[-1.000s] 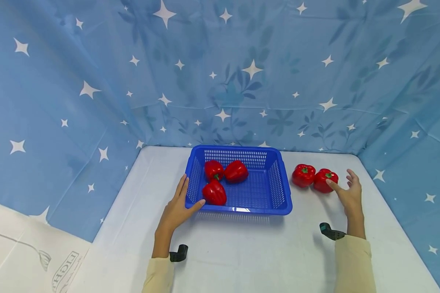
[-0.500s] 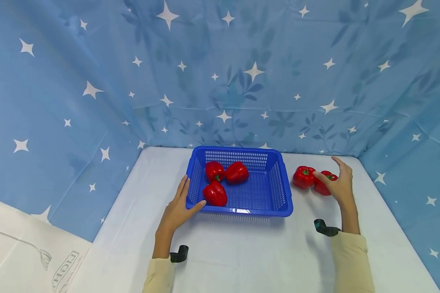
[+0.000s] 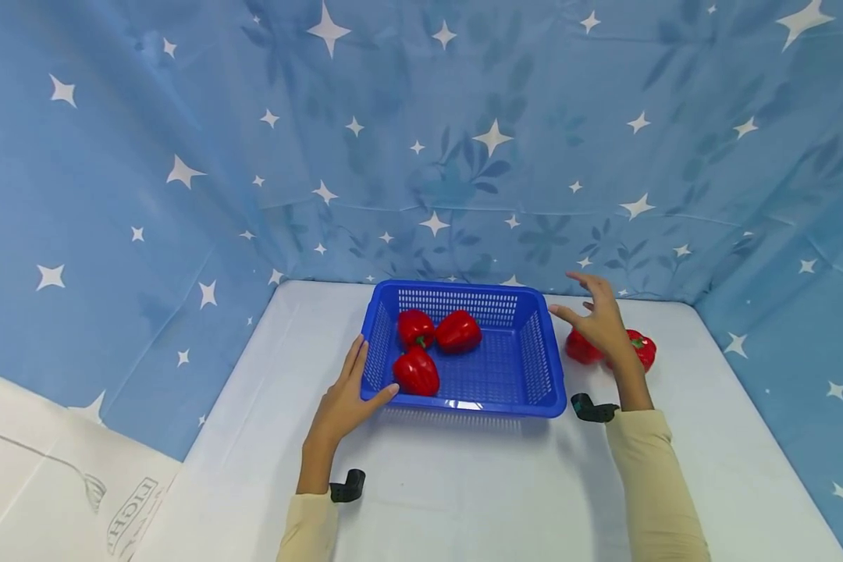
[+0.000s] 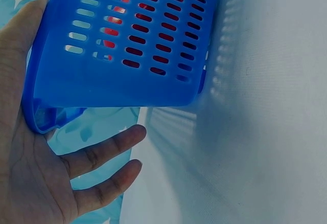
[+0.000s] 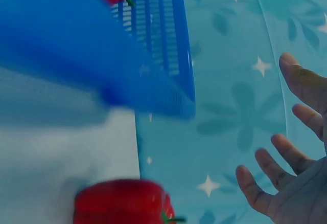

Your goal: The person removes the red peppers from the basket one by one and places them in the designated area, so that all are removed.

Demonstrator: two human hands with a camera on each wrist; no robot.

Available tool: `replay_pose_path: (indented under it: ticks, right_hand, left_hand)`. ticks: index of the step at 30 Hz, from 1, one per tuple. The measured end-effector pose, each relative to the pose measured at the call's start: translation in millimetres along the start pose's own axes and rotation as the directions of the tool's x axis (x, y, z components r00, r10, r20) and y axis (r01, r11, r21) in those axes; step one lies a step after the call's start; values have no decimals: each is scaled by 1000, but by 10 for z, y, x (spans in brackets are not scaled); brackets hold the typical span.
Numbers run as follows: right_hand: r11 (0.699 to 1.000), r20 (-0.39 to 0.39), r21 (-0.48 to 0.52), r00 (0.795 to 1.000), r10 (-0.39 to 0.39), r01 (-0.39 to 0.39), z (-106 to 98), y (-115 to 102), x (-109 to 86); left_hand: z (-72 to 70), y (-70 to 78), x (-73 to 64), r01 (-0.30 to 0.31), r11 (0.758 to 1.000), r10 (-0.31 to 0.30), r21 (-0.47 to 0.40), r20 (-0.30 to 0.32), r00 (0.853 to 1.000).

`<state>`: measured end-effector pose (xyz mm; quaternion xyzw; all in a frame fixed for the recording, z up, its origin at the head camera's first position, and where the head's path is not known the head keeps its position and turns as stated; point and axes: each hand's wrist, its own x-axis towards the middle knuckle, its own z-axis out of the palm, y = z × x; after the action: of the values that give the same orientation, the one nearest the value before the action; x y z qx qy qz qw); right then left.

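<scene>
A blue plastic basket [image 3: 464,404] with slotted walls holds a red bell pepper [image 3: 416,328] at the back left, another bell pepper [image 3: 459,332] beside it and a third bell pepper [image 3: 416,371] at the front left. My left hand [image 3: 342,402] rests on the basket's front left corner, fingers along the left rim, thumb on the front rim; in the left wrist view two fingers stretch out below the corner. My right hand [image 3: 599,318], fingers spread and holding nothing, hovers right of the basket. Beneath it, partly hidden, lie a bell pepper [image 3: 580,348] and a second bell pepper [image 3: 642,351].
The white table [image 3: 464,492] carries the basket and the loose peppers. A blue star-patterned curtain [image 3: 421,156] hangs close behind the table and along its sides. Each wrist wears a black camera, such as the right wrist camera [image 3: 592,408].
My right hand has moved left and up from the rightmost pepper, over the other loose pepper, towards the basket's right rim. My left hand and the peppers stay in place.
</scene>
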<state>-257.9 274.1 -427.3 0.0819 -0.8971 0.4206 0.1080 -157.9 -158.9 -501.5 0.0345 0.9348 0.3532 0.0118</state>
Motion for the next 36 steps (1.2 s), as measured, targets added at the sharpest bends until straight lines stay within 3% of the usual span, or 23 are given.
replay_pose_path:
  ticks: [6,11,15,19,24,31,36]
  right_hand:
    - [999,195,46,980,-35,26,196,-166,172]
    - [998,379,65,926,1,-28,384,-237,328]
    - [997,472,42,881,38,-66,533,-247,394]
    - [996,521,28,852,58,-84,650,-255,427]
    - [992,543,15,834,99,-128,764,-278,464]
    - [965,600,57,781,172,-256,942,-283,505]
    - [943,621,77,755,209,-323,1053,-225,492]
  left_hand:
    - [-18,-2,13,4,1000,-4,8,5,1000]
    - [-58,15,31,2,1000,-2,10,-4,1000]
    - [-62,20,34,12,1000,-12,15,4,1000]
    - [-43,16,32,11,1000,-11,12,8,1000]
    - [-26,7,39,17,1000,-17,-1,11,1000]
    - [-18,4,40,17,1000,-17,-4,10,1000]
    - [-1,-18,17,10,1000,-10,-23,10,1000]
